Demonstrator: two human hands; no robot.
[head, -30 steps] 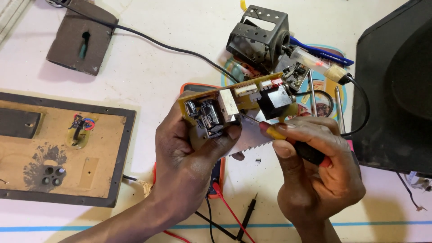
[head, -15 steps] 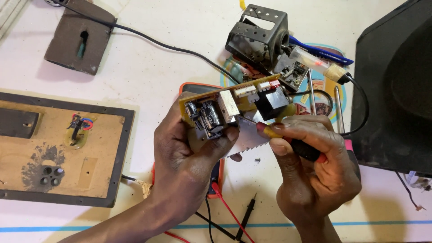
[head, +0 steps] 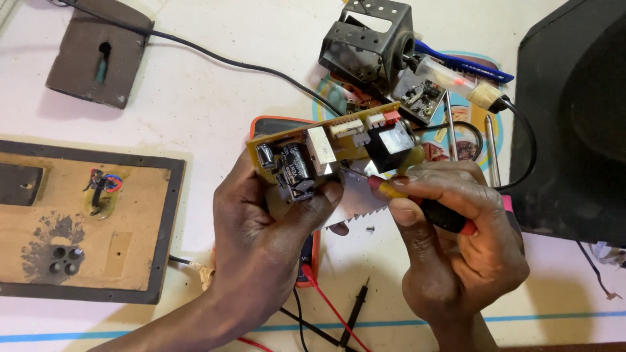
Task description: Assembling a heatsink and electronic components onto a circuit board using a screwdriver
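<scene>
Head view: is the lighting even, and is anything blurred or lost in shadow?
Head view: soft, even light with faint shadows under both hands; the circuit board in the left hand and the screwdriver in the right hand are sharp; the black casing at right is too dark for detail; no strong glare.

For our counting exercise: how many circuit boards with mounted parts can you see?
2. The yellow-green circuit board is held up in the left hand. A small grey circuit board lies beside the black metal stand. Others may be hidden.
</scene>
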